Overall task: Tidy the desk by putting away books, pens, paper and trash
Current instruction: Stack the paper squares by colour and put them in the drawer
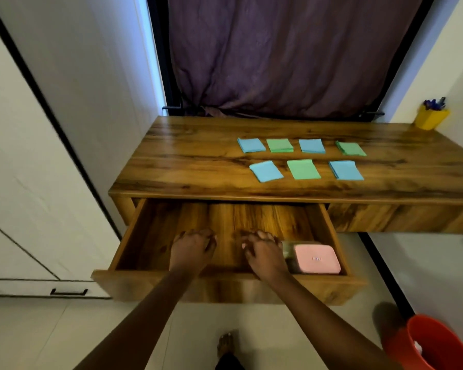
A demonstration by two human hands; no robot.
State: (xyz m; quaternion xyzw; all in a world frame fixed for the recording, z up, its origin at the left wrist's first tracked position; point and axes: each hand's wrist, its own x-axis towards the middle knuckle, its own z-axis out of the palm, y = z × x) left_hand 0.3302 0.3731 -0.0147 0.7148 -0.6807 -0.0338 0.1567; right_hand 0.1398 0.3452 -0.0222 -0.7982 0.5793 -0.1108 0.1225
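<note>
The wooden desk (198,156) has its left drawer (150,236) pulled wide open. Inside the drawer, at its right end, lies a pink box (317,259). My left hand (191,249) and my right hand (265,253) hover side by side over the drawer's bare floor, fingers curled and loosely apart, holding nothing. My right hand is just left of the pink box. On the desk top lie several small stacks of paper in two rows, blue (251,145) and green (303,169). A yellow pen holder (430,118) with blue pens stands at the far right corner.
A red bin (428,343) with some white trash inside stands on the floor at the lower right. White cupboard doors (24,182) fill the left side. A purple curtain (278,54) hangs behind the desk. A bare foot (226,343) is on the tiled floor.
</note>
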